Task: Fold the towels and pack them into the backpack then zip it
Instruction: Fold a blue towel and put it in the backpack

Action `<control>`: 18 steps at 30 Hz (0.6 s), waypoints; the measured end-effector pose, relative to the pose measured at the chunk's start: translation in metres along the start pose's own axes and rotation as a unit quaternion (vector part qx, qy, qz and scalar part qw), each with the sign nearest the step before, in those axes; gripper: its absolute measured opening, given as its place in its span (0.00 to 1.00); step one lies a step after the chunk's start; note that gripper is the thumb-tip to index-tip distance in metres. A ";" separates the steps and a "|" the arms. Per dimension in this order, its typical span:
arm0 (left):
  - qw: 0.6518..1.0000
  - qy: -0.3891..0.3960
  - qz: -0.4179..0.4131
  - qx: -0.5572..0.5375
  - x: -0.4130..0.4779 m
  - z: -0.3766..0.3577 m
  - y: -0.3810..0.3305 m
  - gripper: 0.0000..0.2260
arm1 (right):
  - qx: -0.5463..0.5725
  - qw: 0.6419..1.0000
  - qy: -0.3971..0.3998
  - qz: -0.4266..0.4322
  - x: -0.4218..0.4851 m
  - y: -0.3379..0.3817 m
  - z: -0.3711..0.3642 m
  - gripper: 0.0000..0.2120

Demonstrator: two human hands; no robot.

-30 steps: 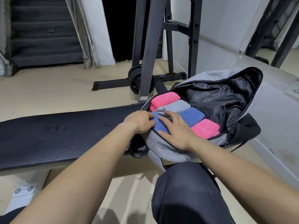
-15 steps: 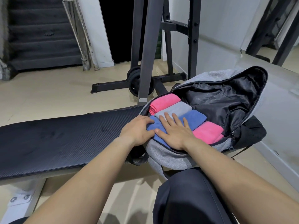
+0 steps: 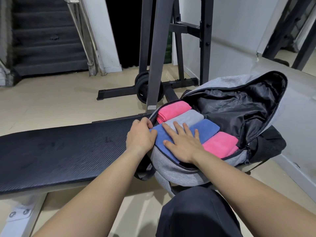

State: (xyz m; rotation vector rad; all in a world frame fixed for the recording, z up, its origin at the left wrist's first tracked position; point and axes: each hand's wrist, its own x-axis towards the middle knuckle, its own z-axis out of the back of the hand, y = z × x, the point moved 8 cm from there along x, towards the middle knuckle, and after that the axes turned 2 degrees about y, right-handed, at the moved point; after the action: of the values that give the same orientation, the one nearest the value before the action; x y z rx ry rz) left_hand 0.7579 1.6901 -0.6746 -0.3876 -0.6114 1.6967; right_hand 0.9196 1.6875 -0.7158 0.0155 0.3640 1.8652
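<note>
A grey backpack [image 3: 179, 170] lies unzipped on the right end of a black bench, its flap [image 3: 239, 82] thrown back to show black lining. Folded towels lie side by side inside: a pink towel [image 3: 172, 109], a grey towel [image 3: 188, 118], a blue towel [image 3: 206, 130] and another pink towel [image 3: 220, 144]. My right hand [image 3: 183, 144] lies flat with spread fingers on the blue and grey towels. My left hand [image 3: 141, 135] curls its fingers over the bag's left rim, beside the blue towel's end.
The black padded bench [image 3: 59, 151] stretches to the left. Behind it stands a dark squat rack [image 3: 155, 53] with weight plates [image 3: 142, 88] at its foot. A white wall runs along the right. My dark-clothed knee [image 3: 196, 212] is below the bag.
My right hand has slid further onto the towels and spread flat. My left hand has shifted from the blue towel's end up to the bag's left rim.
</note>
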 end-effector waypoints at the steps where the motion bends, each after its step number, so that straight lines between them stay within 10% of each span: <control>1: 1.000 -0.010 -0.006 -0.017 0.001 0.003 0.000 0.05 | -0.007 1.000 0.002 0.014 -0.001 0.004 0.002 0.28; 10: 0.995 -0.072 -0.031 -0.058 -0.004 0.027 -0.005 0.13 | -0.069 0.997 0.031 -0.005 0.007 0.009 -0.011 0.27; 18: 0.994 0.038 -0.095 0.038 0.013 0.014 -0.031 0.12 | 0.018 0.997 0.080 -0.009 0.007 0.008 0.011 0.26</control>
State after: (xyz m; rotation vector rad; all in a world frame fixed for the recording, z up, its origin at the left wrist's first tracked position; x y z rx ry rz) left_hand 0.7715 1.7044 -0.6442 -0.3276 -0.5094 1.5116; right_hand 0.9118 1.6939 -0.7046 -0.1133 0.5077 1.8466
